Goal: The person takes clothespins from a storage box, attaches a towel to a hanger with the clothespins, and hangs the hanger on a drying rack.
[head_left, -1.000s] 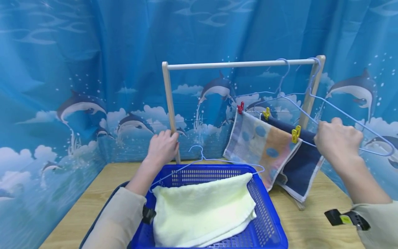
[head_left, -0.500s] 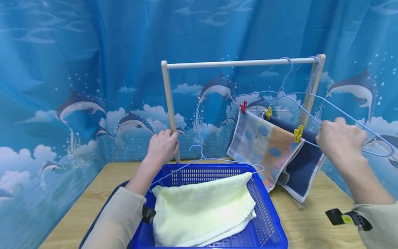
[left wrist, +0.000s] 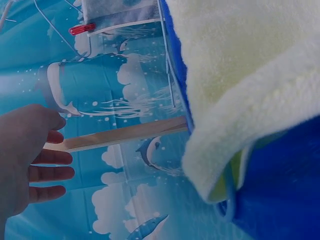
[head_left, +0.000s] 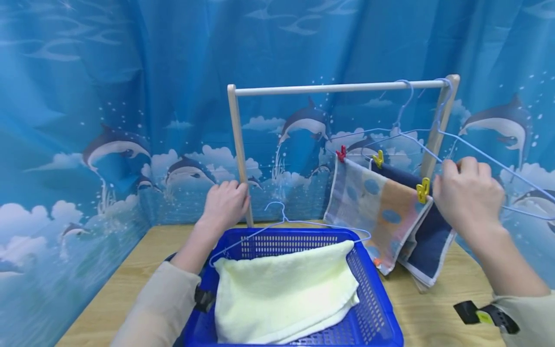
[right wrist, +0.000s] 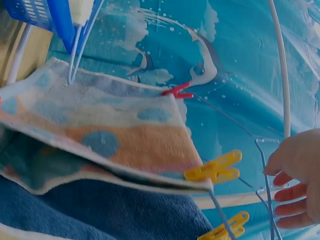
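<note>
Rack point(head_left: 318, 89): 1 | hangers point(head_left: 398, 123): 3 | towels point(head_left: 364, 193): 3 | left hand point(head_left: 226, 202) at rack, right hand point(head_left: 470, 197) at hangers | either grip: not determinable

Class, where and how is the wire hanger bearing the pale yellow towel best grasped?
Probably pinch the wire hanger by its neck, under the hook, from above: it shows bare beyond the blue basket's far rim, whereas the pale yellow towel covers the bottom bar.

Room under rail point(head_left: 321, 89) at left; towels point(head_left: 377, 207) block right, gap behind unclear.
</note>
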Motion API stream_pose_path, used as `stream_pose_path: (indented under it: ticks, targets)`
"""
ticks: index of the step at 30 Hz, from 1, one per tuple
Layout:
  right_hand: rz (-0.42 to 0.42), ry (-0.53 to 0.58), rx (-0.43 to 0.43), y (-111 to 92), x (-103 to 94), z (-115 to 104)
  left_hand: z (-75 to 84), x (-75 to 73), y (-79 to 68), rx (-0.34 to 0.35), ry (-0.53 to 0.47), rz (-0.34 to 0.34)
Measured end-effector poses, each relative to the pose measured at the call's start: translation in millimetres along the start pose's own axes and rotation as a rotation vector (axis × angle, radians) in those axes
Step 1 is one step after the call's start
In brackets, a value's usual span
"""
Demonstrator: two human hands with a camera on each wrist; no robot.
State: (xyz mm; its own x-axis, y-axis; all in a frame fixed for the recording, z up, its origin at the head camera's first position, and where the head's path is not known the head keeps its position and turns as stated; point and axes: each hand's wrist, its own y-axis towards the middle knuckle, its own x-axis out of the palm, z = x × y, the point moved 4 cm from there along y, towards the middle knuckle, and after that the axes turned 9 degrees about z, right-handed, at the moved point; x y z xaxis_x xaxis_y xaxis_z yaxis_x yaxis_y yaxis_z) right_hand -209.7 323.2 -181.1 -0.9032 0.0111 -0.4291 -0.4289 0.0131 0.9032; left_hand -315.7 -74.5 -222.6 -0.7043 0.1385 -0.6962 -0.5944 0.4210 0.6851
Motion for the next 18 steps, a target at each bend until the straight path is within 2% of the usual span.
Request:
stream_pose_path:
  ticks: [3,4,5,7,10,13,15,18]
  targets:
    - [0.219,0.045,-0.151,-4,-0.4,-14,-1.0,-5.6,-0.8,-0.014,-0.017,-0.013]
    - [0.269,0.063,-0.198,-6,0.4,-18,-1.3,-7.2,-1.3,-0.018,-0.021,-0.021]
    - [0.294,0.085,-0.235,-9,1.6,-23,-1.6,-8.8,-1.9,-0.021,-0.023,-0.029]
    - [0.292,0.132,-0.29,-14,5.1,-32,-2.1,-11.5,-3.2,-0.021,-0.025,-0.041]
    - [0.235,0.196,-0.341,-22,12.8,-46,-1.7,-15.4,-6.1,0.004,-0.009,-0.044]
    - [0.14,0.256,-0.365,-30,24.4,-57,0.2,-20.2,-10.9,0.04,0.003,-0.056]
    - [0.039,0.288,-0.352,-35,34.4,-63,2.4,-23.6,-16.3,0.063,0.007,-0.075]
    - [-0.168,0.309,-0.305,-41,52.0,-68,5.3,-27.5,-26.8,0.099,-0.002,-0.106]
